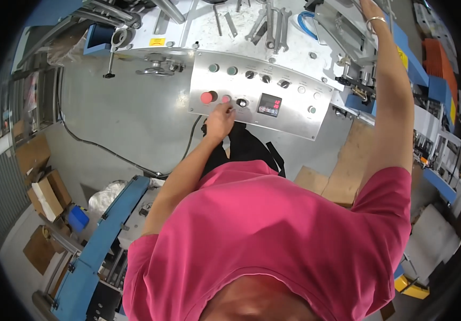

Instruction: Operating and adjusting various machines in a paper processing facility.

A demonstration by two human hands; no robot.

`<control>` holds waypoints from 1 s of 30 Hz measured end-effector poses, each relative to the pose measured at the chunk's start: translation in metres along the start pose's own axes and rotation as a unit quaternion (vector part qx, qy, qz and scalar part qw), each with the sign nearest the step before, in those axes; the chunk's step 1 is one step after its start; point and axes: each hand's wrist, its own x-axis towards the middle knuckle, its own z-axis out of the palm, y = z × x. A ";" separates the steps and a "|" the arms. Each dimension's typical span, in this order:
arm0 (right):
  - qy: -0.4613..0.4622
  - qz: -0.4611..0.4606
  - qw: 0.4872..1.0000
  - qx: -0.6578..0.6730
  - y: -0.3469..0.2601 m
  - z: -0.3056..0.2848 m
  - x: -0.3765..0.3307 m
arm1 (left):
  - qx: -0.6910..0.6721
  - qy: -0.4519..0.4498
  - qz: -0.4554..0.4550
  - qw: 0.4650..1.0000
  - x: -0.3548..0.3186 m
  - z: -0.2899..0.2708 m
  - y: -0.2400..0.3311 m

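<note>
My left hand [221,121] is at the lower edge of a sloping silver control panel [295,116]. Its fingers reach toward a small red button [225,99], and the fingertips touch it or lie just short of it; I cannot tell which. Nothing shows in this hand, and its fingers are a little apart. Left of the button is a bigger red mushroom button [206,97]; to the right are a black rotary knob [242,102] and a lit digital display [269,105]. My right hand [370,9] stretches far up to the machine's right side, its fingers cut off by the picture's edge.
Several wrenches [269,29] and a coiled blue hose [306,24] lie on the white machine top. A black cable [99,144] runs over the grey floor. Cardboard [343,166] lies to the right, with a blue machine frame [88,257] behind on the left.
</note>
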 end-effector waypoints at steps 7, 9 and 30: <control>-0.038 -0.035 0.999 -0.013 -0.004 -0.011 -0.003 | 0.039 0.016 -0.031 0.999 0.008 0.026 0.000; -0.026 -0.025 0.999 -0.018 0.004 -0.013 0.004 | 0.024 0.011 -0.004 1.000 0.008 0.030 -0.002; 0.005 0.022 0.999 0.032 0.000 -0.010 -0.019 | 0.091 -0.026 -0.007 0.995 0.004 0.038 0.006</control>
